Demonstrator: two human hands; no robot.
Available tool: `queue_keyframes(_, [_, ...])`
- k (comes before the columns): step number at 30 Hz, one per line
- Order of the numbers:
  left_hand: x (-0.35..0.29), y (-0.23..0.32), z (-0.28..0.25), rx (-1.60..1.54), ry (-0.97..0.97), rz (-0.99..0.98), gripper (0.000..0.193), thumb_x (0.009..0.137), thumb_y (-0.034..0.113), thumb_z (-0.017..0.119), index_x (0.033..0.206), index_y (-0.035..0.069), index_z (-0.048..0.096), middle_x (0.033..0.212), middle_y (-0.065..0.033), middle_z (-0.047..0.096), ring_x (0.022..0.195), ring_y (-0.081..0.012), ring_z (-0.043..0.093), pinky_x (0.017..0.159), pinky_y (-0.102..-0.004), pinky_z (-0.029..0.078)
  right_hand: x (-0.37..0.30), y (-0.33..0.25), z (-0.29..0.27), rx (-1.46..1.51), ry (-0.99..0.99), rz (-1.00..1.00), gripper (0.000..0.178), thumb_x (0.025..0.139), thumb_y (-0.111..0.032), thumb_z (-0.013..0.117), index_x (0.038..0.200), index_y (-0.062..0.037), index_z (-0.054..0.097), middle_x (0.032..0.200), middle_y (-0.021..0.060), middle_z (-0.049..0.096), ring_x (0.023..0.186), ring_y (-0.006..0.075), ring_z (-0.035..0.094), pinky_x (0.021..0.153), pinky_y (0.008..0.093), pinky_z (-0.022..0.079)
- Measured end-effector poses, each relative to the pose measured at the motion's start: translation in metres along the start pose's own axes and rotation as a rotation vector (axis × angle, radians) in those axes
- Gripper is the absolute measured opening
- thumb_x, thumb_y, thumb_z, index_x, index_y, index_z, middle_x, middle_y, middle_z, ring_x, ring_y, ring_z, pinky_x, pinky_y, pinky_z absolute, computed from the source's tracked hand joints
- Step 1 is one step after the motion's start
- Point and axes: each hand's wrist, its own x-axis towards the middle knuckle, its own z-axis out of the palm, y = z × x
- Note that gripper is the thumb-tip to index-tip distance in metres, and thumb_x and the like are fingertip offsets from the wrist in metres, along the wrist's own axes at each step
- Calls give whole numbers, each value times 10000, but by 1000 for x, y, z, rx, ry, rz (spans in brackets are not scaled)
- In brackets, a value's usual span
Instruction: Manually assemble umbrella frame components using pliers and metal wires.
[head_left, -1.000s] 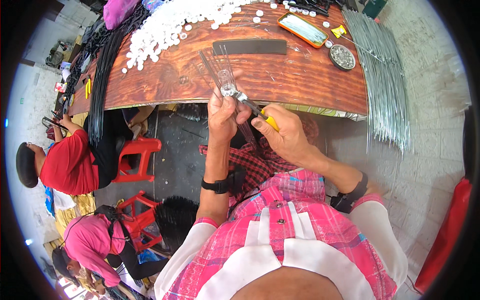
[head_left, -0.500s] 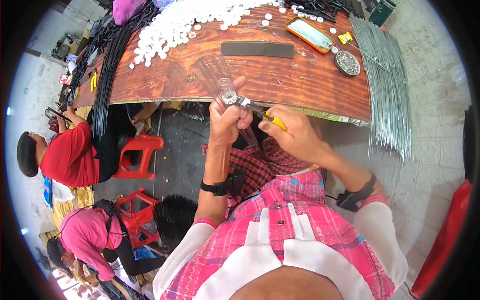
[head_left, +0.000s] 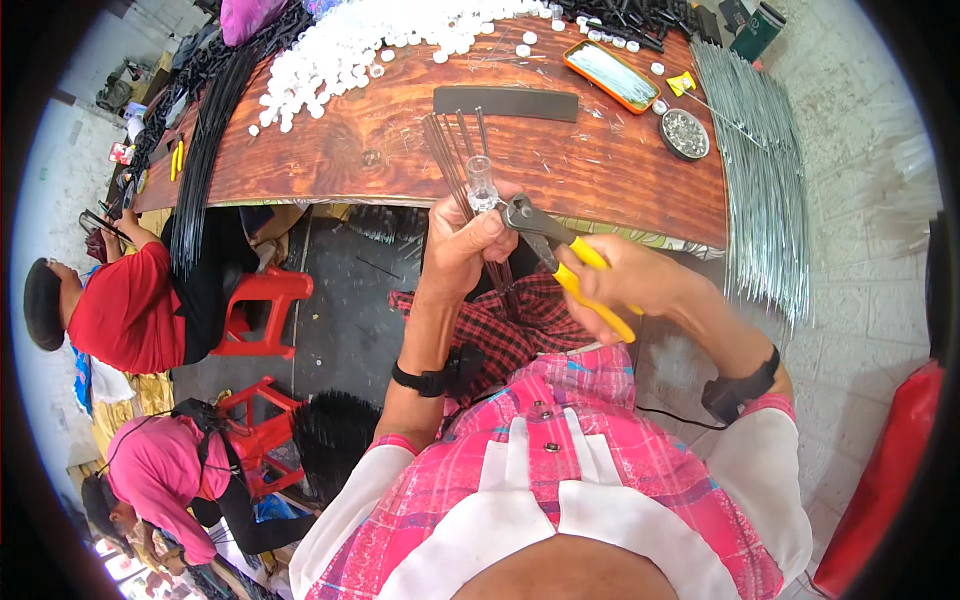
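Observation:
Over my lap, in front of the table edge, my left hand (head_left: 462,240) is closed around a bundle of thin dark rods (head_left: 447,160) that fan out upward past the fingers. A short clear plastic tube (head_left: 481,178) stands at the top of that grip, among the rods. My right hand (head_left: 630,275) holds end-cutting pincers (head_left: 540,226) with yellow handles, which are spread apart. The metal head of the pincers is beside the left thumb and the base of the clear tube; whether the jaws touch anything is too small to tell.
On the wooden table (head_left: 300,170) lie a heap of white caps (head_left: 350,60), a dark flat bar (head_left: 505,103), an orange-rimmed tray (head_left: 610,75), a round dish (head_left: 685,133) and long silvery wires (head_left: 755,180). Two people work at the left near red stools (head_left: 262,310).
The pincers' handles have spread wider, and my right hand has shifted right and down. My left hand has moved slightly right with the rods and clear tube.

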Motion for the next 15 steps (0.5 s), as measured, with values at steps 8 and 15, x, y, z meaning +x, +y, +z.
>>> queue_keyframes(8, [6,-6,2,100,33,78,399,872,225,668,1174,-15,567,676,-30,506,516,-83,399,469,-238,315,-21,-30,11,-348,382,2,527,854,-475,598,1025,21,560,678,87,597,488,164,587,453,291,484])
queue_keyframes(15, [12,-5,6,-3,-15,-10,415,866,170,670,1184,-70,555,672,-1,503,546,-70,411,480,-223,315,-23,-12,-12,-55,200,133,638,924,-592,410,946,24,571,585,131,585,440,180,584,394,265,484])
